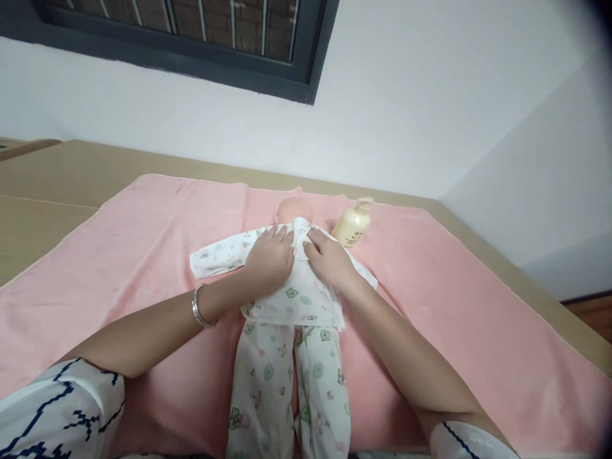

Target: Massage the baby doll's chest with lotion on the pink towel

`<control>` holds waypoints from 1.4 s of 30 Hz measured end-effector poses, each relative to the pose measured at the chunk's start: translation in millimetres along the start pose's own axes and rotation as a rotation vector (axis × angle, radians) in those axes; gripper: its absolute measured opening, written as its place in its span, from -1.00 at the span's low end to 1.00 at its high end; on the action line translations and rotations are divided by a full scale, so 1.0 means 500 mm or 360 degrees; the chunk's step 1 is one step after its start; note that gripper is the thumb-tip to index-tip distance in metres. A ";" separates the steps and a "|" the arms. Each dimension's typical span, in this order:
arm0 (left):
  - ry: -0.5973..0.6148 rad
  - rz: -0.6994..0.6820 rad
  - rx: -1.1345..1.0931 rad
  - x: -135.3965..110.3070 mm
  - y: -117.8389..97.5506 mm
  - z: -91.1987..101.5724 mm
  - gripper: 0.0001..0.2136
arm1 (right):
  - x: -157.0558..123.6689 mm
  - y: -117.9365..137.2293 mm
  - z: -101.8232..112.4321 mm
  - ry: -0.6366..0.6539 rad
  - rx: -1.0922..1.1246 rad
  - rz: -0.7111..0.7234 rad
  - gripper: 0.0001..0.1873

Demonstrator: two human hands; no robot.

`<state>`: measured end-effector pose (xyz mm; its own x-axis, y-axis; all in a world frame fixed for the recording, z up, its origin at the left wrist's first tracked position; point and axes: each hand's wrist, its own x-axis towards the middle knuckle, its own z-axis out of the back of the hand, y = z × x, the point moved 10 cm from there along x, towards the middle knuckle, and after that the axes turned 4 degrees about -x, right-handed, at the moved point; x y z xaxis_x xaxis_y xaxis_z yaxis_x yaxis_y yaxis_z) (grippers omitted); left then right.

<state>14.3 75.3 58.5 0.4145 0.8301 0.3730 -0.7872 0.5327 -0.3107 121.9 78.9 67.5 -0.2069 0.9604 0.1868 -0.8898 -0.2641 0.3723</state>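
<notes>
A baby doll lies stretched out, its smooth round head (294,209) at the far end and no face showing. It wears a white long-sleeved top (299,296) and matching trousers (265,382), both printed with small green and pink figures. My left hand (270,258) rests flat on the left upper part of the top, fingers extended toward the collar. On the other side of the chest-high area, my right hand (327,255) lies flat too, fingers stretched toward the collar. A cream pump bottle (352,224) stands tilted in the picture just beyond my right hand. Neither hand grips anything.
A pink blanket (157,255) with some creases spreads under the doll, over a light wooden surface (57,172). Behind rises a white wall (382,115) with a dark-framed barred window (306,76). A wall corner stands at the right.
</notes>
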 end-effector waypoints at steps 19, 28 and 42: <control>0.0049 -0.0060 -0.0036 -0.006 -0.023 -0.012 -0.52 | 0.021 0.001 0.002 -0.0161 0.0111 0.0203 -0.50; 0.0199 0.0049 -0.0463 0.053 0.041 0.007 -0.57 | -0.040 0.056 -0.025 -0.0096 -0.0153 0.0093 -0.42; -0.0128 -0.0003 -0.0091 -0.022 -0.014 -0.017 -0.53 | 0.018 0.008 -0.010 -0.0219 0.0157 0.0243 -0.44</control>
<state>19.0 64.1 49.1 0.3760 0.8143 0.4421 -0.7580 0.5448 -0.3587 114.5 87.1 65.9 -0.2725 0.8892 0.3674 -0.8068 -0.4193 0.4163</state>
